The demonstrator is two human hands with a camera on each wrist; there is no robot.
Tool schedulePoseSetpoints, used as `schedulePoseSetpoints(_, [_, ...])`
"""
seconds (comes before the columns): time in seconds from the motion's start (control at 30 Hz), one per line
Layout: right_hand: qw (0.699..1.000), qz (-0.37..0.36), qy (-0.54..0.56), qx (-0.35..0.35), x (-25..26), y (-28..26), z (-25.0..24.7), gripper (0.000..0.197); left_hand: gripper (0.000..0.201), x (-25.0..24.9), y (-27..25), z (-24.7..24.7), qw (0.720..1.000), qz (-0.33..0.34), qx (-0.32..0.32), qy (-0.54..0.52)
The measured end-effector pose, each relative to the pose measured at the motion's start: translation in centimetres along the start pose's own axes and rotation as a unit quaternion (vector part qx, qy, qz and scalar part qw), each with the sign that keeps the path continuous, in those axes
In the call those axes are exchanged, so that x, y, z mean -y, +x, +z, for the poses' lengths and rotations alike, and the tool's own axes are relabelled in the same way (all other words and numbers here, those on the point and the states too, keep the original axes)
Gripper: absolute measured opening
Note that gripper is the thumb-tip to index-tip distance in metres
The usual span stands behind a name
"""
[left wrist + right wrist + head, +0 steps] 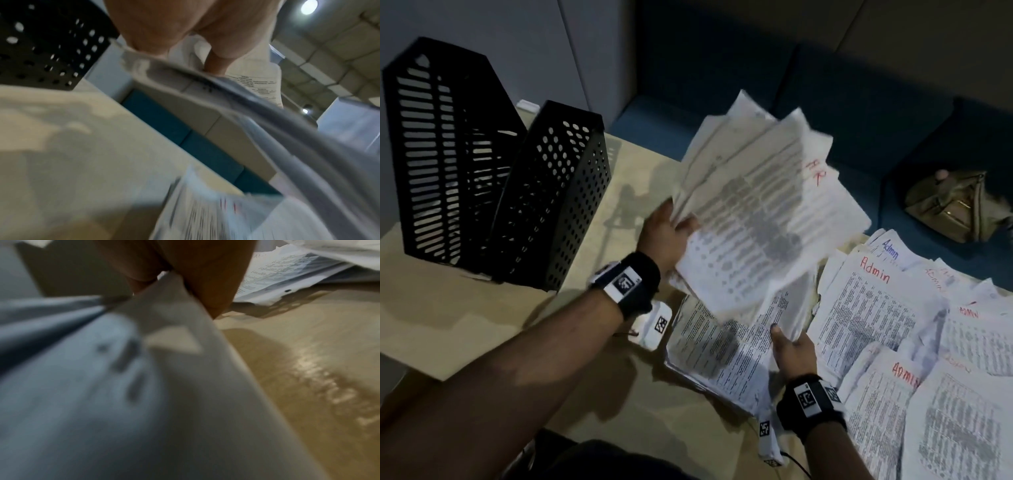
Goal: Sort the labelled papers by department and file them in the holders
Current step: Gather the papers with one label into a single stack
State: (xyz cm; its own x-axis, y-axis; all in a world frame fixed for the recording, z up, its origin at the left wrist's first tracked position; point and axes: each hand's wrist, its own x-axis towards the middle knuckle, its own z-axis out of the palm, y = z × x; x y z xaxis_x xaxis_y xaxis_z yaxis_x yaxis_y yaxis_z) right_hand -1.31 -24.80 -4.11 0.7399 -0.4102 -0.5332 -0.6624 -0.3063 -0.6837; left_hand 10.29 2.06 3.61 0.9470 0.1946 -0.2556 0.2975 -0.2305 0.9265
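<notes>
Dim light falls on a pale wooden table with a dark teal sofa behind it, where an olive bag sits. Two black perforated holders stand side by side at the table's far left corner — the left one slotted, the right one with round holes.

Both hands are closed on a fanned sheaf of papers, raised above the table right of the holders and blurred; its rearmost sheet bears "HR" in red. Fingers of the left hand curl round the sheaf's left edge, and the left wrist view shows them wrapped over white sheets. At the sheaf's lower corner the right hand pinches the paper, thumb on top.

Beneath lies a loose printed stack flat on the table. To the right spreads a messy heap of sheets marked "Admin" in red and blue — overlapping one another to the table's right edge.
</notes>
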Motion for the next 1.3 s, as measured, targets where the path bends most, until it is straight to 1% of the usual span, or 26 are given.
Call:
schedulePoseSetpoints(0.07, [1.000, -0.001, 0.002, 0.011, 0.5, 0.0, 0.1, 0.037, 0.042, 2.2, -1.6, 1.0, 0.998, -0.012, 0.053, 0.042])
schedulePoseSetpoints(0.1, [1.000, 0.006, -0.004, 0.013, 0.4, 0.2, 0.2, 0.036, 0.043, 3.3, -2.3, 1.4, 0.995, -0.023, 0.071, 0.063])
schedulePoseSetpoints(0.17, [0.999, 0.034, -0.013, 0.019, 0.0, 0.7, 0.4, 0.034, 0.049, 5.3, -3.5, 1.9, 0.989, -0.047, 0.089, 0.110])
schedulePoseSetpoints(0.23, [0.998, 0.047, -0.013, 0.026, -1.7, 2.2, 0.7, 0.043, 0.052, 6.7, -4.4, 2.2, 0.982, -0.082, 0.089, 0.147])
schedulePoseSetpoints(0.27, [0.998, 0.046, -0.018, 0.034, -1.3, 1.9, 0.7, 0.044, 0.052, 7.4, -4.7, 2.2, 0.980, -0.087, 0.090, 0.158])
schedulePoseSetpoints(0.3, [0.998, 0.041, -0.020, 0.039, -0.4, 1.3, 0.9, 0.038, 0.052, 7.9, -5.2, 2.2, 0.974, -0.082, 0.092, 0.188])
schedulePoseSetpoints(0.33, [0.998, 0.034, -0.029, 0.043, 0.5, 0.4, 0.9, 0.026, 0.052, 8.6, -5.4, 2.1, 0.967, -0.067, 0.088, 0.230])
schedulePoseSetpoints(0.37, [0.998, 0.027, -0.025, 0.047, 1.5, -0.5, 1.1, 0.017, 0.052, 9.2, -5.6, 2.0, 0.954, -0.066, 0.083, 0.281])
schedulePoseSetpoints(0.4, [0.998, 0.024, -0.007, 0.060, 2.1, -1.1, 1.2, 0.017, 0.052, 9.5, -5.7, 1.9, 0.945, -0.076, 0.075, 0.309])
schedulePoseSetpoints(0.43, [0.997, 0.024, 0.009, 0.075, 2.4, -1.5, 1.4, 0.022, 0.052, 9.7, -5.7, 1.7, 0.945, -0.097, 0.072, 0.305])
schedulePoseSetpoints(0.5, [0.996, 0.009, 0.005, 0.093, 2.2, -1.8, 1.8, 0.030, 0.045, 9.7, -5.8, 1.5, 0.960, -0.109, 0.068, 0.247])
schedulePoseSetpoints(0.6, [0.993, -0.002, -0.016, 0.115, 0.3, -0.4, 2.1, 0.031, 0.033, 9.6, -5.9, 0.9, 0.976, -0.133, 0.087, 0.146])
schedulePoseSetpoints(0.67, [0.992, 0.001, -0.031, 0.126, -1.4, 0.9, 2.3, 0.038, 0.036, 10.0, -5.8, 0.5, 0.977, -0.145, 0.101, 0.121])
schedulePoseSetpoints(0.7, [0.991, -0.003, -0.033, 0.132, -2.0, 1.3, 2.3, 0.041, 0.042, 10.2, -5.8, 0.3, 0.974, -0.153, 0.106, 0.126])
schedulePoseSetpoints(0.77, [0.990, -0.001, -0.024, 0.141, -1.9, 1.4, 2.3, 0.040, 0.052, 10.5, -5.8, 0.2, 0.969, -0.165, 0.112, 0.149])
schedulePoseSetpoints(0.83, [0.991, 0.010, 0.026, 0.134, 0.8, -0.4, 1.9, 0.040, 0.045, 10.8, -5.9, 0.3, 0.960, -0.166, 0.129, 0.186])
schedulePoseSetpoints(0.9, [0.988, 0.021, 0.083, 0.132, 1.8, -0.9, 1.8, 0.040, 0.034, 11.1, -6.0, 0.5, 0.953, -0.154, 0.137, 0.224])
schedulePoseSetpoints(0.93, [0.986, 0.013, 0.095, 0.138, 2.0, -1.2, 1.7, 0.037, 0.031, 11.2, -6.0, 0.5, 0.952, -0.149, 0.133, 0.230])
schedulePoseSetpoints(1.0, [0.988, -0.005, 0.075, 0.134, 2.0, -1.2, 1.8, 0.032, 0.028, 11.2, -6.1, 0.6, 0.953, -0.139, 0.130, 0.237])
schedulePoseSetpoints(1.07, [0.990, 0.002, 0.049, 0.129, 1.7, -1.2, 1.9, 0.038, 0.025, 11.3, -6.3, 0.8, 0.954, -0.119, 0.133, 0.241])
schedulePoseSetpoints(1.1, [0.990, 0.000, 0.041, 0.134, 1.7, -1.3, 2.0, 0.040, 0.030, 11.3, -6.4, 0.9, 0.953, -0.111, 0.135, 0.248])
schedulePoseSetpoints(1.17, [0.991, -0.025, 0.010, 0.128, 2.1, -1.6, 2.1, 0.036, 0.040, 11.3, -6.8, 0.9, 0.959, -0.090, 0.116, 0.241])
schedulePoseSetpoints(1.27, [0.989, -0.072, -0.072, 0.108, 1.7, -0.9, 2.1, 0.026, 0.055, 11.5, -6.8, 0.9, 0.971, -0.106, 0.070, 0.201])
schedulePoseSetpoints(1.3, [0.985, -0.087, -0.096, 0.115, 1.7, -0.9, 2.0, 0.025, 0.058, 11.5, -6.8, 0.9, 0.973, -0.114, 0.057, 0.192])
